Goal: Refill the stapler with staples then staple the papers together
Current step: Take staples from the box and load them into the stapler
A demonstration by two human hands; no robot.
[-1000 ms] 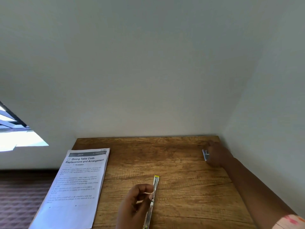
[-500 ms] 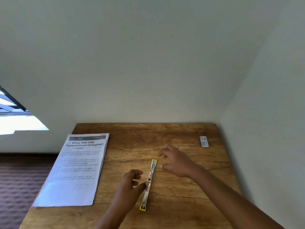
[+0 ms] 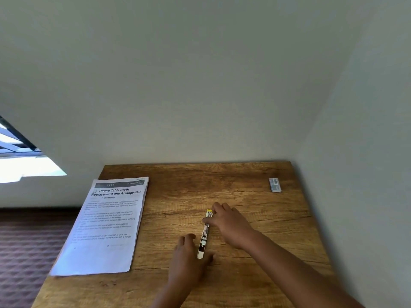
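Slim yellow-tipped metal stapler lies opened flat on wooden table; left hand grips near end, right hand pinches far half. Printed papers left.

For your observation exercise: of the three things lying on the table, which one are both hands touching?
The opened stapler at mid-table; the papers and staple box lie untouched.

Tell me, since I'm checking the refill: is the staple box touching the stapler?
Apart. The head view shows the staple box near the table's far right corner, with bare wood between it and the stapler.
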